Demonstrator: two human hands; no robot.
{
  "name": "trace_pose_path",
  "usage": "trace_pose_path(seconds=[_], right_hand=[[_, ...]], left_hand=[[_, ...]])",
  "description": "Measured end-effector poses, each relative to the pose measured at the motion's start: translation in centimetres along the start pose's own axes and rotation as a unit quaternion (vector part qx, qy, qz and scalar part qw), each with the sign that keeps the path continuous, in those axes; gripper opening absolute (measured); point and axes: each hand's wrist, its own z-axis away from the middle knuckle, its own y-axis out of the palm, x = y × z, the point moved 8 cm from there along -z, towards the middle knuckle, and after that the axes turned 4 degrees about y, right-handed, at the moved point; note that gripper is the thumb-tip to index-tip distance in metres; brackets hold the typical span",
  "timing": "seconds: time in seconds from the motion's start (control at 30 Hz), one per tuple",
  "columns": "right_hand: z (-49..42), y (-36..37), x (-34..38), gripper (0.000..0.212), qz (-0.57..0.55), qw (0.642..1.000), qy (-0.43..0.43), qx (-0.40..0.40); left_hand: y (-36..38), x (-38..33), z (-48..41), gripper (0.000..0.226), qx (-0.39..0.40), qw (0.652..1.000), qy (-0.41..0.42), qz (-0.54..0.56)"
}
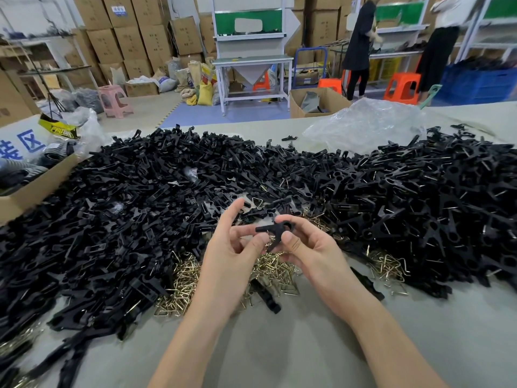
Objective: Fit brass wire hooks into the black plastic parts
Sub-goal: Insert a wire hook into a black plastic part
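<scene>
Both my hands meet just above the worktop (265, 345). My right hand (310, 253) grips a black plastic part (275, 227) between thumb and curled fingers; it is flat, matte and forked, with a round notch. My left hand (232, 256) pinches its tapered end. Beneath lie shiny brass wire hooks (184, 289), and beyond them a wide pile of black parts (140, 191).

table (279, 345) | black plastic parts (126, 205) heaped across | brass wire hooks (181, 292) piled centre | clear bag (363, 127) behind

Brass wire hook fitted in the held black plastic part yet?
Cannot tell: left hand and right hand pinch the black plastic part, fingers covering its underside.
</scene>
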Motion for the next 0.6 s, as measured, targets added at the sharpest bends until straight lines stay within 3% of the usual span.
trace_pose_path(seconds=[0.23,0.6], right_hand=[[0.0,0.4,-0.2,0.030,-0.011,0.999,0.020,0.044],[0.0,0.2,-1.0,0.031,-0.055,0.994,0.057,0.077]], left_hand=[[-0.2,-0.1,-0.2,0.069,0.032,0.999,0.014,0.003],[-0.3,0.0,0.2,0.069,0.088,0.991,0.043,-0.096]])
